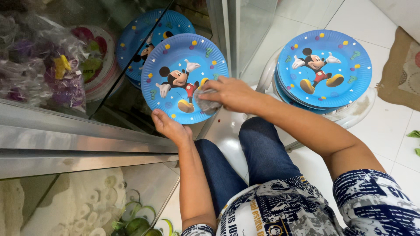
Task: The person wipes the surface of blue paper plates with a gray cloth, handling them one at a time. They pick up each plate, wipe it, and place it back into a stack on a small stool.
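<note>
- Paper plate (181,76): round, blue, with a fluted rim, coloured dots and a cartoon mouse printed in the middle; held up in the air, face toward the camera, in front of a glass display cabinet (87,131) and above the person's knees.
- Left hand (170,127): grips the plate's lower rim from beneath, fingers closed on the edge.
- Right hand (229,92): fingers bunched tight around a small grey cloth (205,102), pressing it against the plate's lower right part.
- Stack of matching blue plates (324,67): lies face up on a white plastic stool (350,116), to the right of the person's legs, well apart from the held plate.
- More blue plates (144,37): same kind, inside the cabinet behind the glass, just behind the held plate.
- Plates with a pink and green print (94,57): stacked inside the cabinet, left of the blue ones.
- Clear bags of small coloured items (39,61): at the cabinet's left end.
- Lower shelf (87,201): pale round pieces and green ones seen through the glass; what kind cannot be told.
- Floor (393,144): white tiles, with a brown mat (402,70) at the right edge.
</note>
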